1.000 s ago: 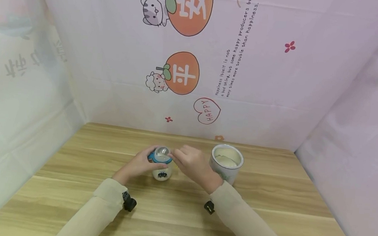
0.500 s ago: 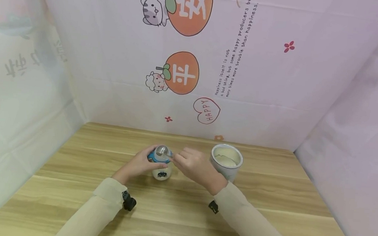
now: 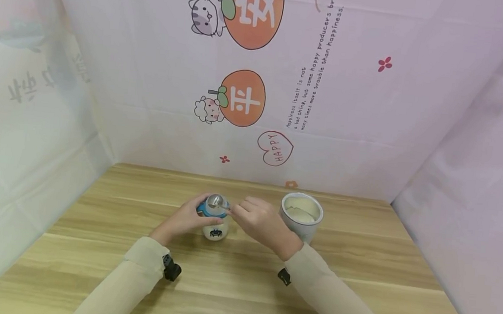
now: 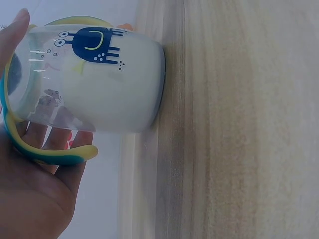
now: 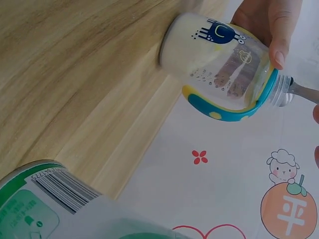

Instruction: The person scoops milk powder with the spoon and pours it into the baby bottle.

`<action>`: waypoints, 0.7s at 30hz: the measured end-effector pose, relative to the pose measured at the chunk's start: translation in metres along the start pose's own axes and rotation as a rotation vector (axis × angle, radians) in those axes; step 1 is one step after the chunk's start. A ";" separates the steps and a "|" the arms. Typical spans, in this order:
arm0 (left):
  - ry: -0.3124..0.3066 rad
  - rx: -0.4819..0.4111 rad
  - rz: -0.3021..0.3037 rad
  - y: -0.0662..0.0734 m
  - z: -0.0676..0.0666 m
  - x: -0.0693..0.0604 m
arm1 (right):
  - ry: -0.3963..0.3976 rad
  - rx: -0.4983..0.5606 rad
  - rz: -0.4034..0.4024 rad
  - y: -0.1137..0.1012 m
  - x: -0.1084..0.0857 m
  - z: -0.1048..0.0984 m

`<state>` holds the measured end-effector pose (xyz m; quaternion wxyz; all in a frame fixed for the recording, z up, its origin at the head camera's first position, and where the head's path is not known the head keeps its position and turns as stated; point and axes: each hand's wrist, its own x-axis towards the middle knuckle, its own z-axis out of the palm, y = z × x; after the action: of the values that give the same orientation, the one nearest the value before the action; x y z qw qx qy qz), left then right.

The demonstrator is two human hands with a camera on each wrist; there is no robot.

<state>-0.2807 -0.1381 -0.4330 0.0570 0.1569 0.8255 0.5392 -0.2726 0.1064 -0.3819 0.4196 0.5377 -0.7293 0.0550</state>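
My left hand [image 3: 187, 222] grips a clear baby bottle [image 3: 215, 232] near its neck, thumb in front. In the left wrist view the bottle [image 4: 114, 82] stands on the table, with a blue monster print and pale contents inside. Its teal and yellow handles [image 5: 219, 110] show in the right wrist view. My right hand [image 3: 263, 225] pinches the handle of a metal spoon [image 3: 216, 202]. The spoon's bowl lies at the bottle's mouth; whether powder is left in it I cannot tell. The right wrist view shows the spoon's handle [image 5: 303, 91] against the threaded neck.
A white can [image 3: 302, 231] of pale powder stands uncovered behind my right wrist. Its barcode side [image 5: 67, 191] fills a corner of the right wrist view. Printed cloth [image 3: 350, 111] walls in the wooden table [image 3: 231, 285] at the back and sides.
My right hand and wrist have shifted slightly right and turned the spoon, whose bowl now shows shinier metal. My left hand and the bottle have stayed in place.
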 end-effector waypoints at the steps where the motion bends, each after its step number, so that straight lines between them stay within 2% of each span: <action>1: 0.000 0.001 -0.004 0.000 0.000 0.000 | 0.000 0.002 0.001 0.000 0.000 0.000; 6: 0.005 0.001 -0.004 0.001 0.001 0.000 | 0.019 0.028 0.022 0.003 0.002 -0.001; 10: 0.002 -0.001 0.008 0.000 0.001 0.000 | 0.030 0.080 0.080 0.005 0.003 -0.001; 16: 0.000 -0.013 0.017 -0.001 0.001 0.000 | 0.031 0.225 0.278 0.007 0.004 -0.002; 21: 0.003 -0.006 0.008 -0.001 0.001 0.001 | 0.079 0.374 0.461 0.010 0.006 -0.004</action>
<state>-0.2812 -0.1374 -0.4342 0.0541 0.1594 0.8233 0.5421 -0.2796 0.1080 -0.3716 0.3177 0.4235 -0.7923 0.3032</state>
